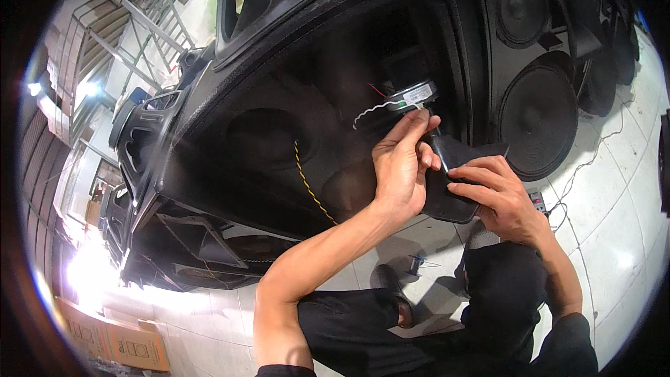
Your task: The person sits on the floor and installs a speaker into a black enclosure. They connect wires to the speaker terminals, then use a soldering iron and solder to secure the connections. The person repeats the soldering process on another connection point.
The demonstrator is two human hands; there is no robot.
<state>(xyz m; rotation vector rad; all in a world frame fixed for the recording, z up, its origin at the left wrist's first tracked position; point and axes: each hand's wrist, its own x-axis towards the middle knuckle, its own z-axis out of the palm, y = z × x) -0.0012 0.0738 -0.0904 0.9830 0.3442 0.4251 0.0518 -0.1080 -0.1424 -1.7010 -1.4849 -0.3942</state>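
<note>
A round horn driver (417, 92) with a silver label sits on a black horn (457, 200), in front of the open speaker cabinet (279, 77). My left hand (405, 164) is closed, thumb and forefinger pinching the end of a twisted white wire (377, 107) at the driver's side. Its other fingers curl beside the horn's neck. My right hand (504, 195) grips the horn's edge, its fingertips bent over the black surface. A short red wire (375, 89) shows behind the driver. Inside the cabinet hangs a yellow-and-black twisted wire (307, 180).
More black speakers stand on the right, one with a large round cone (539, 120). A spool of wire (416, 265) rests on the tiled floor between my feet. A power strip (537, 201) lies behind my right wrist. Cardboard boxes (129, 345) are at lower left.
</note>
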